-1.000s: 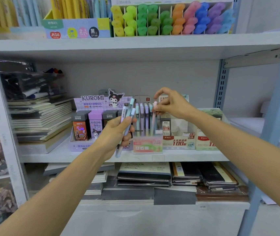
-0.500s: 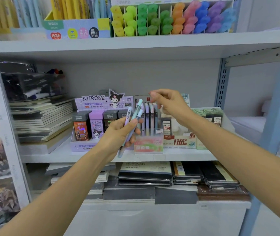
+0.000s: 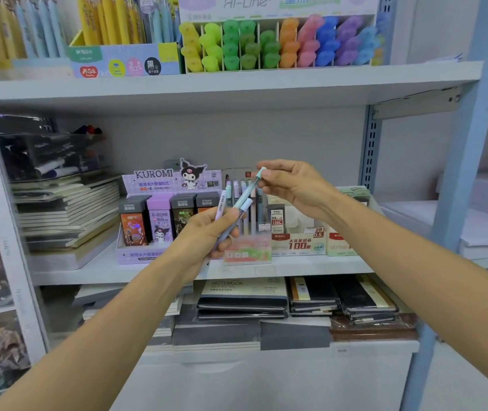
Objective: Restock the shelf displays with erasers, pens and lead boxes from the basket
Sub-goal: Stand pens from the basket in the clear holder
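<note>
**Pen slot restock: tight little shelf**

Ok so I've got both hands up in front of the middle white shelf board (image 3: 310, 268). Its front lip runs just under the left hand (image 3: 204, 235). The upper white shelf board (image 3: 236, 84) sits well above, which leaves a decent band of bare grey back wall at 12 o'clock over the displays. The perforated grey upright (image 3: 370, 149) closes things off at 3 o'clock, and a stack of flat notebooks (image 3: 67, 209) fills 9 o'clock.

The left hand is curled round a small bunch of pastel plastic pens (image 3: 221, 203), caps pointing to about 1 o'clock. The right hand (image 3: 296, 188) pinches the cap end of a clear-barrelled mint-capped pen (image 3: 252, 187) between thumb and fingertips. That pen's lower end runs down into the bunch.

Containers:
- **Clear acrylic pen holder with a pink label** (image 3: 247, 252): just behind the left hand, with a row of upright pens (image 3: 235, 186) in it.
- **Lavender Kuromi cardboard display box** (image 3: 147, 258): at the holder's 9 o'clock, holding upright lead boxes (image 3: 159, 221) side by side.
- **White cardboard tray with red "100" print** (image 3: 296, 244): at the holder's 3 o'clock, with a dark lead box (image 3: 276, 216) standing in it. I can't tell how full the rest of it is.
</note>
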Available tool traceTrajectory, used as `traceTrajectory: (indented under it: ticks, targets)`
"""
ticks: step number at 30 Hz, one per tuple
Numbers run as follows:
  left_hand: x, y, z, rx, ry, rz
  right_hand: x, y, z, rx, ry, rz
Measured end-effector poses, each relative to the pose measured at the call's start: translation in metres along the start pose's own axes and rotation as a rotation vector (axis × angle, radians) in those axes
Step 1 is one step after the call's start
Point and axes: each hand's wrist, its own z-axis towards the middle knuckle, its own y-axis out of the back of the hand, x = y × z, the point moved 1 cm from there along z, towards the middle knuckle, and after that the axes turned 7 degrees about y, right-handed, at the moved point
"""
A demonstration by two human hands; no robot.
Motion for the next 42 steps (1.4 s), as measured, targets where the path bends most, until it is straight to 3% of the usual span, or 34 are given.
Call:
traceTrajectory:
  ticks: [14,25,32,37,42]
  targets:
    - [-0.001,0.007,-0.001,-0.059,0.136,0.005,0.021,0.021,0.005,-0.033,0.088,-0.056]
    - [0.006,0.014,0.009,-0.155,0.108,-0.069,0.01,0.032,0.02,0.022,0.197,-0.591]
    - [0.013,0.016,0.014,-0.158,0.096,-0.093,-0.014,0.03,0.022,0.226,0.147,-0.778]
    - [0.017,0.017,0.019,-0.158,0.084,-0.055,-0.022,0.025,0.027,0.189,0.13,-0.785]
    - [0.02,0.017,0.019,-0.143,0.053,-0.055,-0.031,0.02,0.028,0.014,0.214,-0.682]
